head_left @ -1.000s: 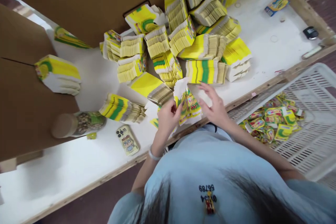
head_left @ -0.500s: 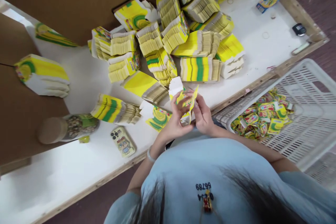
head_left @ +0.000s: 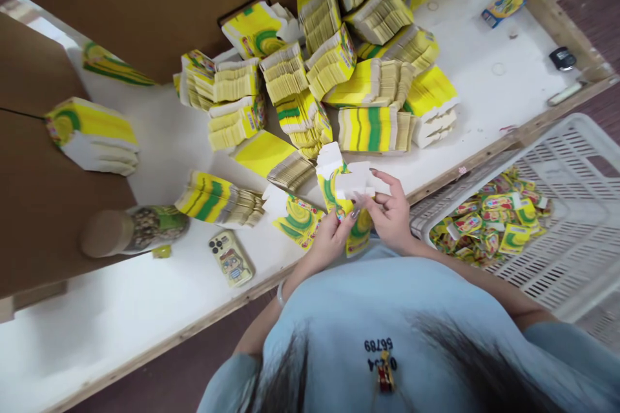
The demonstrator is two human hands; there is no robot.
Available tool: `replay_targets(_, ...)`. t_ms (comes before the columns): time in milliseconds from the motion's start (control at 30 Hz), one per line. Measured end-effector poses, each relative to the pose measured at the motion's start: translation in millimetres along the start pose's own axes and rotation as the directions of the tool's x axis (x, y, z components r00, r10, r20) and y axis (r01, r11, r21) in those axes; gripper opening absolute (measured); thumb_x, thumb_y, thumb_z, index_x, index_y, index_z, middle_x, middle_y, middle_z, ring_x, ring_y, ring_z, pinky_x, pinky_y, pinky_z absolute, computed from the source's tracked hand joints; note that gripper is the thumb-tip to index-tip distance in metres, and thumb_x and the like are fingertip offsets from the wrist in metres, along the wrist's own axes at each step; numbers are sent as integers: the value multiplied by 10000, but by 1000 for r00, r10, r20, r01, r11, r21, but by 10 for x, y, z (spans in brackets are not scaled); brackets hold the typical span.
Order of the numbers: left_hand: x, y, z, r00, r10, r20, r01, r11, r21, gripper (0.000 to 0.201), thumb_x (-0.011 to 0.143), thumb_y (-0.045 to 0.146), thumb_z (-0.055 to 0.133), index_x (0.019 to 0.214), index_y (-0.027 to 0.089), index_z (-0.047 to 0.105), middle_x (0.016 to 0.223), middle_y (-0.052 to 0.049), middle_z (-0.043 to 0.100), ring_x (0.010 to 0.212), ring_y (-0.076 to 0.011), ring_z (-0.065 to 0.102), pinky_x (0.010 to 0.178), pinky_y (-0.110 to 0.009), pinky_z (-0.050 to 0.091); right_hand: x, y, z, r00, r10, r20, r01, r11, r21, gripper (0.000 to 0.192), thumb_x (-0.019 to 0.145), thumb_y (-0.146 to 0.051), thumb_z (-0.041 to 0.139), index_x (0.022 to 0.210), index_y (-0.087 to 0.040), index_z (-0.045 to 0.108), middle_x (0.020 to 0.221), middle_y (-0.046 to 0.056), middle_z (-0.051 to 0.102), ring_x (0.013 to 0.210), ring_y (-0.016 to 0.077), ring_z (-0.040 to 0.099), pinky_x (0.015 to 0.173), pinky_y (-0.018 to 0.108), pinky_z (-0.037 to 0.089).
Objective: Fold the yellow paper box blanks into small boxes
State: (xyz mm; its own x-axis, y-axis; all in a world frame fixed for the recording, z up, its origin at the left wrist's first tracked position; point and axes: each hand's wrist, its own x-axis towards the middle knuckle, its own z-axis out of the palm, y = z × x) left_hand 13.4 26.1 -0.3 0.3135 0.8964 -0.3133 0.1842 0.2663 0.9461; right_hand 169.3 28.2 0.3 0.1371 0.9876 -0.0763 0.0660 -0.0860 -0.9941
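Between my hands is a small yellow-and-green printed carton point(head_left: 359, 237), its white inner side and flaps turned up. My left hand point(head_left: 332, 240) is closed, thumb and fingers pinching the carton's left edge. On the other side my right hand point(head_left: 391, 218) grips the white flap with its thumb and some fingers, while the index finger stretches out above. Just beyond my fingers lies another yellow-green carton point(head_left: 329, 184) with a white flap. One more flat carton point(head_left: 296, 219) rests on the table left of my left hand.
Several stacks of folded cartons point(head_left: 368, 128) cover the white table point(head_left: 482, 58). A white plastic basket point(head_left: 569, 168) with many small cartons stands at the right. On the left are a phone point(head_left: 231, 259) and a jar point(head_left: 157, 227). A blue-yellow box point(head_left: 504, 8) lies far right.
The carton has been turned from edge-on so its white inside and flaps show. My right hand has shifted slightly right and its index finger has lifted. The camera view has shifted a little.
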Motion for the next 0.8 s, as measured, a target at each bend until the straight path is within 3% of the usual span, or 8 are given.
replay_targets(100, -42, -4, 116, 998, 6, -70, -20, 979, -203, 588, 951, 598, 576, 1394, 229, 464, 1035, -81, 727, 897, -207, 712, 841, -353, 578, -64, 71, -11, 996, 3, -90, 3, 998, 69, 530, 881, -456, 757, 1281, -291, 451, 704, -64, 686, 552, 125, 641, 523, 228, 493)
replay_targets(200, -94, -17, 157, 981, 44, -189, -99, 951, -294, 770, 951, 523, 636, 1525, 313, 167, 989, -38, 743, 735, -154, 710, 703, -291, 578, -90, 95, -72, 999, -35, -18, 36, 996, 85, 461, 855, -444, 781, 1195, -268, 524, 818, -19, 736, 709, 147, 716, 661, 272, 568)
replay_targets(300, -133, -54, 94, 989, 75, -127, -106, 959, -263, 632, 939, 523, 652, 1426, 281, 330, 842, 0, 718, 614, -127, 647, 573, -239, 515, -70, 60, -160, 994, -30, 101, 23, 997, 72, 322, 880, -438, 747, 1106, -230, 649, 940, 42, 772, 818, 172, 742, 737, 305, 596)
replay_targets(433, -140, -96, -7, 992, 114, -50, -120, 983, -140, 376, 950, 542, 620, 1132, 218, 560, 863, -30, 696, 689, -138, 648, 627, -259, 522, -40, 6, -212, 960, -46, 275, 44, 999, 17, 239, 945, -431, 661, 880, -211, 729, 822, 34, 756, 756, 167, 720, 716, 303, 600)
replay_targets(500, -134, -106, -11, 983, 161, -90, -168, 982, -83, 398, 974, 562, 568, 1185, 225, 556, 895, -41, 691, 721, -147, 649, 661, -279, 534, -46, 18, -200, 970, -79, 231, 76, 997, 22, 225, 951, -429, 655, 929, -216, 726, 842, 33, 754, 770, 164, 723, 733, 304, 614)
replay_targets(600, -131, -98, 4, 975, 164, -153, -173, 984, -48, 534, 1016, 569, 473, 1449, 260, 423, 919, -50, 700, 701, -160, 648, 664, -310, 554, -51, 86, -211, 981, -136, 136, 132, 991, 33, 286, 961, -384, 655, 1215, -254, 678, 994, 46, 780, 887, 176, 758, 796, 326, 645)
replay_targets(733, -134, -40, -54, 983, 152, -105, -151, 988, 16, 551, 1036, 599, 350, 1281, 212, 657, 1063, -118, 756, 879, -229, 714, 794, -386, 604, 3, 151, -346, 883, -296, 364, 326, 945, -23, 301, 923, -416, 711, 1186, -274, 750, 1172, 85, 779, 1076, 232, 753, 969, 420, 624)
replay_targets(800, -130, -16, -101, 988, 124, -93, -121, 992, 35, 553, 1021, 607, 392, 1178, 192, 722, 1096, -124, 776, 939, -245, 728, 828, -392, 611, 24, 127, -393, 846, -270, 460, 303, 953, 1, 413, 844, -493, 783, 1179, -252, 768, 1229, 111, 755, 1128, 260, 734, 982, 438, 617)
